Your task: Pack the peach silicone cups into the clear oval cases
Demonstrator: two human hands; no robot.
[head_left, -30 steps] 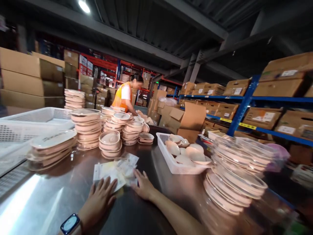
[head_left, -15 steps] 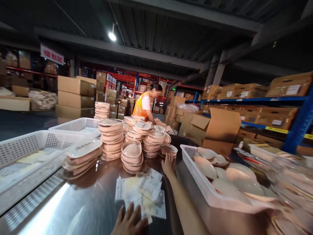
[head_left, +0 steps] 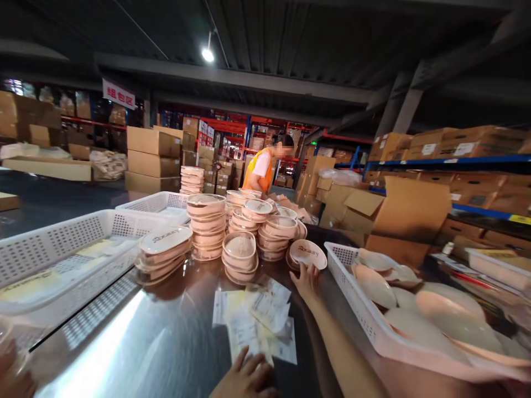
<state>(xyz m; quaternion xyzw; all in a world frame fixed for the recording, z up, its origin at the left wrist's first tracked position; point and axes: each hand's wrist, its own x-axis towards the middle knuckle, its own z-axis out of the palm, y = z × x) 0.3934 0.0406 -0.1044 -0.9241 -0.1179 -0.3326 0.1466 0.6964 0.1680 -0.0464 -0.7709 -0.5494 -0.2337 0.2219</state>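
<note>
My right hand [head_left: 306, 283] reaches forward with its fingers curled on the near edge of a shallow oval pink pack [head_left: 309, 254] with dark lettering on its face. The pack is tilted up towards me. My left hand [head_left: 246, 378] is low in view, fingers apart, at the near edge of a loose pile of white and yellowish printed slips [head_left: 259, 315]. Beyond the slips stand stacks of similar oval pink packs [head_left: 207, 226]. A wider, lettered stack [head_left: 165, 251] leans at the left.
At right, a white perforated basket [head_left: 352, 301] holds domed beige pieces. Two white baskets [head_left: 95, 221] stand left. Another person's blurred hand [head_left: 16, 370] with something clear shows at lower left. A person in an orange vest [head_left: 259, 171] is behind the stacks, near an open carton [head_left: 410, 210].
The oval pack under my right hand has tipped up from lying flat, showing its lettered face. The view has turned left, and another person's hand has appeared at lower left.
</note>
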